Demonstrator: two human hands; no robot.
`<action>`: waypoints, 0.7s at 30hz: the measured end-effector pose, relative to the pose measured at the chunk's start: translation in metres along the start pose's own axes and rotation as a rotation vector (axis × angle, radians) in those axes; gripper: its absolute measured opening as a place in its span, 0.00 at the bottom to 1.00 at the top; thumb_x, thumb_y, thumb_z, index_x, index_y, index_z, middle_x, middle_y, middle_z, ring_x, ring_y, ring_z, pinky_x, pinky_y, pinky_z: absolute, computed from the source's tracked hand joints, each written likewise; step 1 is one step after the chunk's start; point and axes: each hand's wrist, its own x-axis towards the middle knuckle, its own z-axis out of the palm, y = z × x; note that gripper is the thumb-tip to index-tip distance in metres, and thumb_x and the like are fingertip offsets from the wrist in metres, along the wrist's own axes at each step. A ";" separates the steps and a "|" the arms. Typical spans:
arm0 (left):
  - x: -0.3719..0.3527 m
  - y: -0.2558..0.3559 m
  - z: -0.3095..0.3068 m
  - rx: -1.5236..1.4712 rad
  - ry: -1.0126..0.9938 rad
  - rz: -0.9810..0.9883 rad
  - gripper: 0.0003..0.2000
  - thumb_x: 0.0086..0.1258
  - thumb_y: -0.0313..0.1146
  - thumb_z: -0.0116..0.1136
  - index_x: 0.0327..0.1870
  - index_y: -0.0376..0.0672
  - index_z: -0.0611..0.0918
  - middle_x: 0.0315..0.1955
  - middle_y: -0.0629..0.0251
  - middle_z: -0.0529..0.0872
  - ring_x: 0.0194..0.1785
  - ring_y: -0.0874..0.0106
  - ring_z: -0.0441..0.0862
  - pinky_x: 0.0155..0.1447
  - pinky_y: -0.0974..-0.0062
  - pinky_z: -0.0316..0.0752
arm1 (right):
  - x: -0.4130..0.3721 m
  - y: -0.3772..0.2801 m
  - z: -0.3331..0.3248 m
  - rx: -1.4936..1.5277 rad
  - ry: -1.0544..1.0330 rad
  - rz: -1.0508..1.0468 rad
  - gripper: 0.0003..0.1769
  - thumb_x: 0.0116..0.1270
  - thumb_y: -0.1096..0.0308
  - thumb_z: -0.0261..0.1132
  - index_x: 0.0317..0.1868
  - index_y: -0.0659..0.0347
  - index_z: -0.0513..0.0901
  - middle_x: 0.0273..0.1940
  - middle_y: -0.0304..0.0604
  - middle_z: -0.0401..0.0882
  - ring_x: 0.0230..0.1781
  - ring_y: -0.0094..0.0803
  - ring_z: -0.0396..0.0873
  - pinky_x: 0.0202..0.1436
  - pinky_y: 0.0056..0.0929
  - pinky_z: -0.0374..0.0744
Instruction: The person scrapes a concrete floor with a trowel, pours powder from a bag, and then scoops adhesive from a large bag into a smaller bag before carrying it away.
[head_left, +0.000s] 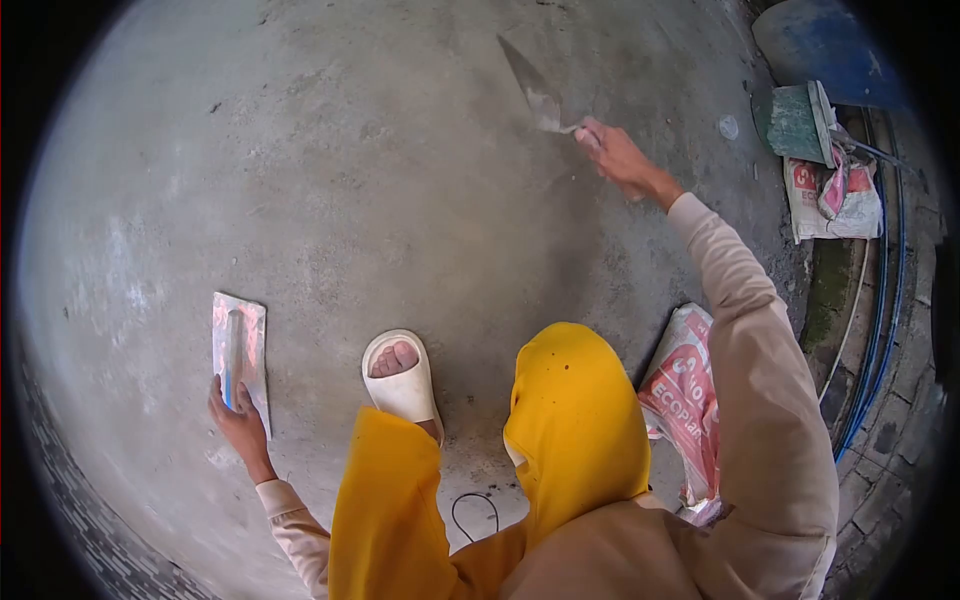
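Out in front, my right hand (pixel 618 157) is closed round the handle of a pointed trowel (pixel 540 95), whose blade points up and left over the grey concrete floor (pixel 400 200). At the left, my left hand (pixel 240 420) grips the near end of a plastering float (pixel 254 340). The float is a rectangular, smeared plate with a long handle along its middle, and my fingers are curled about the lower part of it.
A red and white cement bag (pixel 686 390) lies beside my right knee. At the back right stand a blue drum (pixel 825 50), a green container (pixel 798 125) and another bag (pixel 855 215). Blue hoses (pixel 880 330) run along the right edge. My sandalled foot (pixel 403 385) is between the hands.
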 end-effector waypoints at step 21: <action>0.013 0.012 0.038 -0.011 -0.186 0.141 0.14 0.60 0.24 0.53 0.49 0.36 0.76 0.36 0.51 0.76 0.41 0.53 0.74 0.45 0.63 0.70 | -0.077 0.021 0.045 -0.115 -0.144 -0.248 0.21 0.70 0.51 0.43 0.45 0.61 0.70 0.33 0.60 0.74 0.36 0.57 0.73 0.42 0.50 0.69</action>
